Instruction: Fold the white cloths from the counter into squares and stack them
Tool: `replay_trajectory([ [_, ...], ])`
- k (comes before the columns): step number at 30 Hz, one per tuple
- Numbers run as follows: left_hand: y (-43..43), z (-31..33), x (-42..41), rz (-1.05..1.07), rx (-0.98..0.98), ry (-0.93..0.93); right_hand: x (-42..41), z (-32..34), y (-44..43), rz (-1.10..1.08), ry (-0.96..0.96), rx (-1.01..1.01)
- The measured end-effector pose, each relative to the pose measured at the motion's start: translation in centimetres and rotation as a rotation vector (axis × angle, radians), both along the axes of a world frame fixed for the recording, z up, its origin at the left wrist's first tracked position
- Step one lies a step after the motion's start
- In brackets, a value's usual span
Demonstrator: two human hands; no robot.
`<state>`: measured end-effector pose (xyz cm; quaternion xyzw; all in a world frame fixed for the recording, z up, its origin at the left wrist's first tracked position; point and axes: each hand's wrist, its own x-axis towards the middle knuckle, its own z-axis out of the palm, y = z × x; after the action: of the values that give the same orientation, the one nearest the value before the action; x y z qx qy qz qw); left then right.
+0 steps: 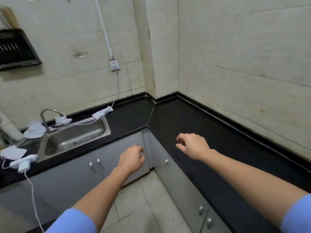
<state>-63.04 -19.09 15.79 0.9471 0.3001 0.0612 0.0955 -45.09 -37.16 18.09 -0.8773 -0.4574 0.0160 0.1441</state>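
Several white cloths lie around the sink on the black counter (193, 125): one (101, 113) at the sink's far right corner, one (63, 120) by the tap, one (34, 130) behind the sink's left side, one (12, 152) at the far left. My left hand (132, 158) hangs in front of the grey cabinets with loosely curled fingers, holding nothing. My right hand (193, 146) hovers over the counter's front edge near the corner, fingers loosely curled and empty. Neither hand touches a cloth.
A steel sink (74, 138) with a tap (48, 112) sits left in the L-shaped counter. A white power strip (23, 161) with a charger and cable lies at the front left. A wall socket (114, 65) feeds a cable down to the counter. A dark rack (16, 49) hangs upper left.
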Motion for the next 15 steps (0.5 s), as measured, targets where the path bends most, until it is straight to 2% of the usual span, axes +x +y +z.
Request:
replay_trajectory([
  [7, 10.7, -2.9, 0.5, 0.145, -0.069, 0.041, 4.4, -2.5, 13.5, 0.107, 0.044, -0.080],
  [15, 24.5, -2.2, 4.5, 0.354, -0.075, 0.023, 10.9, -3.6, 30.6, 0.240, 0.074, -0.100],
])
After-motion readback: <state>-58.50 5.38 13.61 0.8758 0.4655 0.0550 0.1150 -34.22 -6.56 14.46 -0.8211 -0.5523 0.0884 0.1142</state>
